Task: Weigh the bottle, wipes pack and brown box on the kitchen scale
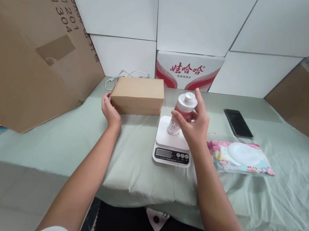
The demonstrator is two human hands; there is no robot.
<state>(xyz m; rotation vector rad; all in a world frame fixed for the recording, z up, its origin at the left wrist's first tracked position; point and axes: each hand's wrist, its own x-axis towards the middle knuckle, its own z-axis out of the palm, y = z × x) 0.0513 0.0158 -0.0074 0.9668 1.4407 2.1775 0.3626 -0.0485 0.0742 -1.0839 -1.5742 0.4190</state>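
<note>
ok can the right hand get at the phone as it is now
Probably not while the right hand grips the bottle. If freed, likely yes: the phone lies to its right, nothing tall between, and the wipes sit nearer the person, off that path.

To your right on the pale green cloth [60, 135], you have a black smartphone [238, 123] beyond a colourful wet-wipes pack [241, 156]. Ahead of you stand a red-lettered drinking-water carton [187, 74] and white panels [125, 5]; brown cardboard marked "304" [15, 50] rises on your left.
</note>
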